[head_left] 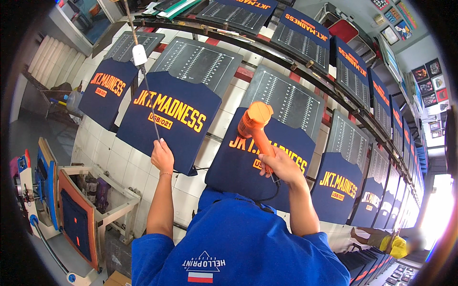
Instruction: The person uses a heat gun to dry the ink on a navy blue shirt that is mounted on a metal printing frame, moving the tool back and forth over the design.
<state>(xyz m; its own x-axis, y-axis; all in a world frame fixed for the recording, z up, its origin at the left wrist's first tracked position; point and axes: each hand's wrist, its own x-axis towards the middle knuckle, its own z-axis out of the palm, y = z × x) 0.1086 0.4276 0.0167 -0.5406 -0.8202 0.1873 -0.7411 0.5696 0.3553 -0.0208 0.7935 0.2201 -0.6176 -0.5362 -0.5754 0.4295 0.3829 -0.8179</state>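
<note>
Two hands up, both busy. My right hand [281, 167] clamped round handle of orange heat gun [255, 125], nozzle end tilted up-left, over navy shirt [248, 162] on pallet directly beneath grip. Black cord [143, 81] pinched in my left hand [162, 156], fingers closed on it; cord runs up-left from grip past white plug [139, 55]. Second printed shirt [167, 117] lies just above left hand. More shirts on pallets curve away right of gun. Wooden rack [81, 209] low, left of left forearm.
</note>
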